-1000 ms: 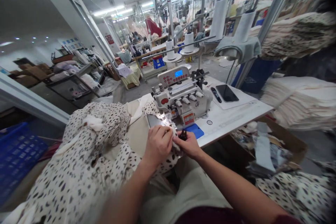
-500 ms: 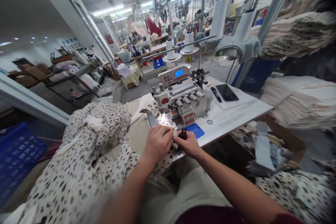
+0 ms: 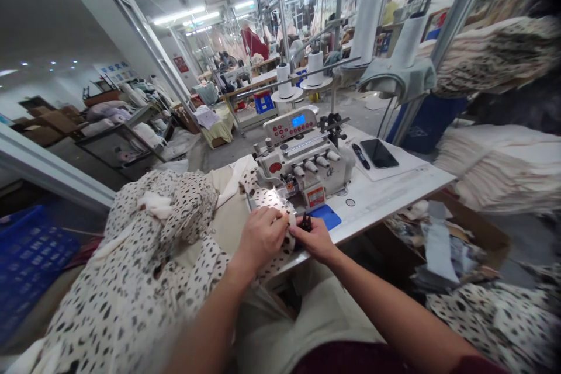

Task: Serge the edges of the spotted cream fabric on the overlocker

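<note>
While your left hand (image 3: pixel 263 238) pinches the spotted fabric (image 3: pixel 264 197), your right hand (image 3: pixel 316 238) holds a small dark tool (image 3: pixel 305 222), thumb by the fabric edge. Fabric lies just beyond your fingertips, beside the sewing machine (image 3: pixel 302 158); blue pad (image 3: pixel 328 217) right of them.

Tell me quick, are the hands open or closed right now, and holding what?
Left hand: closed, pinching the spotted fabric.
Right hand: closed on a small dark tool, at the fabric's edge.
</note>
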`<move>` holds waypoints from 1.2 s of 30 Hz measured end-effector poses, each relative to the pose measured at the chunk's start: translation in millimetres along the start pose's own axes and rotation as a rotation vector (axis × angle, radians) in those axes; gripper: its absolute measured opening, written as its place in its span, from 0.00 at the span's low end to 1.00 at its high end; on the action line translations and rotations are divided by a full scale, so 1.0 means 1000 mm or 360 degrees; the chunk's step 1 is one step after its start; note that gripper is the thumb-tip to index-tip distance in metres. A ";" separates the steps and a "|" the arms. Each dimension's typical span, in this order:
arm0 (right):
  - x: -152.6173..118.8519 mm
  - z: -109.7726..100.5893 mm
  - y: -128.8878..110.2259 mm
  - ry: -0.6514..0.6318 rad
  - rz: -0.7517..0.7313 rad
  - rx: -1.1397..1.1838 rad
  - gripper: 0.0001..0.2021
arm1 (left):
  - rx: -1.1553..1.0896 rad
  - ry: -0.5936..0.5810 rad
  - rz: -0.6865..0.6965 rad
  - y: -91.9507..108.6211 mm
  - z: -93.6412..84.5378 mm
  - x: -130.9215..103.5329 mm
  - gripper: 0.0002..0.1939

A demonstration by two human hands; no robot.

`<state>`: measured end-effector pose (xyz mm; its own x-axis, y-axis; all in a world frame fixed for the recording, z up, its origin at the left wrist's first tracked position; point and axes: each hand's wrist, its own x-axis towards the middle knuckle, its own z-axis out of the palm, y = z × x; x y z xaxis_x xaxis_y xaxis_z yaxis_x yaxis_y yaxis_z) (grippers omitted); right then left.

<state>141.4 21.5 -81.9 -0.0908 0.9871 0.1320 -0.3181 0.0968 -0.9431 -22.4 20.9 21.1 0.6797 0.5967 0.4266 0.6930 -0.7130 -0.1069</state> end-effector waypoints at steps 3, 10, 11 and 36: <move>0.000 0.000 -0.002 -0.0016 0.0005 0.0025 0.16 | -0.0012 -0.0009 -0.0030 0.000 0.001 0.000 0.09; 0.001 0.000 0.005 0.0007 0.0067 0.0044 0.18 | -0.0038 -0.0032 -0.0088 0.002 0.000 0.001 0.10; 0.001 0.000 0.005 0.0008 0.0073 0.0036 0.18 | -0.0042 -0.0031 -0.0092 0.002 0.000 0.001 0.10; 0.001 0.000 -0.008 -0.0298 0.0032 -0.0128 0.18 | -0.0238 0.0001 -0.0216 0.006 0.001 0.009 0.09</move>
<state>143.4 22.1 -74.1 -0.2724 0.9488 0.1602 -0.2386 0.0947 -0.9665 -11.7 22.4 23.6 0.5821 0.6910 0.4286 0.7350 -0.6726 0.0863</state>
